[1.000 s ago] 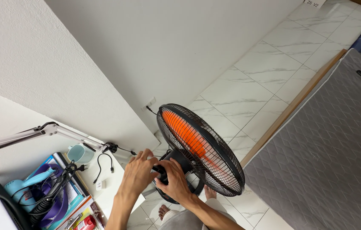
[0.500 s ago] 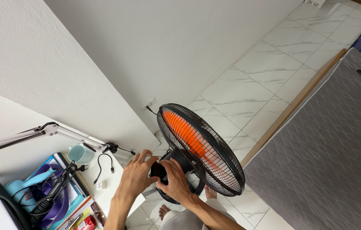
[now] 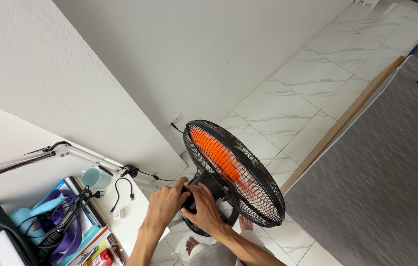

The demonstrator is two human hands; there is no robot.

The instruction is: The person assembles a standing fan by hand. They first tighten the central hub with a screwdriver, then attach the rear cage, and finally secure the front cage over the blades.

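1. Left hand (image 3: 165, 203) has closed back in since half a second ago. Its fingers were spread off the fan's motor housing (image 3: 200, 189), now they're curled onto the dark back of it.
2. Right hand (image 3: 204, 209) hasn't really budged: wrapped around the same dark part from below, clamped on it. So both hands are gripping the rear of the fan again, looks like they're working a knob or cap there, but I can't see which.
3. The fan (image 3: 233, 172) itself stands on the tiled floor (image 3: 307, 98), just off the right edge of the white worktop (image 3: 130, 216), with its cage tilted up and to the right.
4. Count: one fan with orange blades, one wall socket (image 3: 176, 119), one lamp arm (image 3: 46, 152), one pale mug (image 3: 94, 177), one blue hair dryer (image 3: 31, 213) at the worktop's near left, one grey mattress (image 3: 381, 172), two bare feet.
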